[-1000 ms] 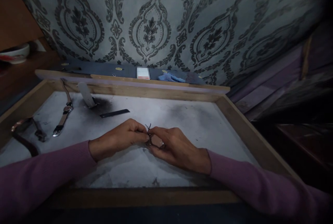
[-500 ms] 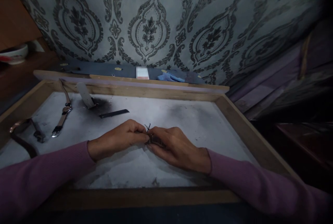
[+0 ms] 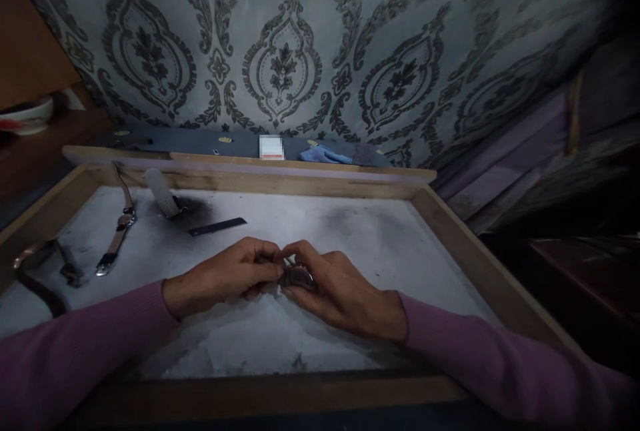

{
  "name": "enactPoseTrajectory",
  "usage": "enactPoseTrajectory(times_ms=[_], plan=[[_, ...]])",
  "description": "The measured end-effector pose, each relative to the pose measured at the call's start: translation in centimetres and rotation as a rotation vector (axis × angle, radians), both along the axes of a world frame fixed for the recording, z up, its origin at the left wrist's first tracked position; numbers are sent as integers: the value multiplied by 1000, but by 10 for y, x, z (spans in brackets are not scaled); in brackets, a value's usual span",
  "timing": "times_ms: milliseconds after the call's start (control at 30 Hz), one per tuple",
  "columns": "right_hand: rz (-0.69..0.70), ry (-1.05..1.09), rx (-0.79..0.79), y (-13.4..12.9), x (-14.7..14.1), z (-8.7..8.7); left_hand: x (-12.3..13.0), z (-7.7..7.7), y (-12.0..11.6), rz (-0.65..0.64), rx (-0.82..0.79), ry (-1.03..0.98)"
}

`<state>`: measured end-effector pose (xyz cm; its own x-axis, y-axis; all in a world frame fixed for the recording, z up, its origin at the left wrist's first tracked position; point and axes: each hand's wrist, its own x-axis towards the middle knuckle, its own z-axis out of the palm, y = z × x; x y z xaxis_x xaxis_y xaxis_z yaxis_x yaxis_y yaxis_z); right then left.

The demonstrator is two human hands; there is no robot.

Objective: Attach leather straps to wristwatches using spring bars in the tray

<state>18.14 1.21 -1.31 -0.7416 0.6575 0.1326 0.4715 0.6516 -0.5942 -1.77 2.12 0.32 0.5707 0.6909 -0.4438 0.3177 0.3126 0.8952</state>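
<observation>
Between the fingers of my right hand (image 3: 333,284) is a round watch case (image 3: 300,277), its rim catching a little light. My left hand (image 3: 235,269) meets it from the left, thumb and fingers pinched at the case's left edge; what they pinch is too small and dark to make out. Both hands are over the white bottom of a wooden tray (image 3: 325,387). A watch with a strap (image 3: 117,234) lies at the tray's left, and a curved brown strap (image 3: 40,287) is nearer to my left sleeve.
A dark flat strip (image 3: 217,227) lies beyond my left hand. Beside it a grey flat piece (image 3: 163,194) stands tilted. Behind the tray's back edge are a blue cloth (image 3: 325,154) and a small pale box (image 3: 271,148). A bowl (image 3: 27,117) stands far left.
The view has tilted up slightly. My right index finger has lifted and stretched toward my left fingertips, so more of the watch case shows. The thin dark prongs above the fingertips no longer show.
</observation>
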Motion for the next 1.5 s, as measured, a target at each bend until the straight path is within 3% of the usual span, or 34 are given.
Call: enactPoseTrajectory(times_ms=[333, 567, 833, 1100, 1267, 1500], plan=[[68, 0, -108, 0, 0, 5, -3, -7, 4, -110, 9, 25], [85, 5, -159, 1, -1, 7, -4, -13, 4, -122, 2, -22], [87, 46, -214, 4, -1, 7, -2, -11, 3, -106, 14, -9], [107, 21, -291, 7, 0, 20, -1, -2, 2, -95, -57, -68], [153, 23, -318, 7, 1, 22, -2, -6, 2, -184, -46, -132], [204, 33, -350, 8, 3, 17, -1, -11, -1, -192, -71, -153]])
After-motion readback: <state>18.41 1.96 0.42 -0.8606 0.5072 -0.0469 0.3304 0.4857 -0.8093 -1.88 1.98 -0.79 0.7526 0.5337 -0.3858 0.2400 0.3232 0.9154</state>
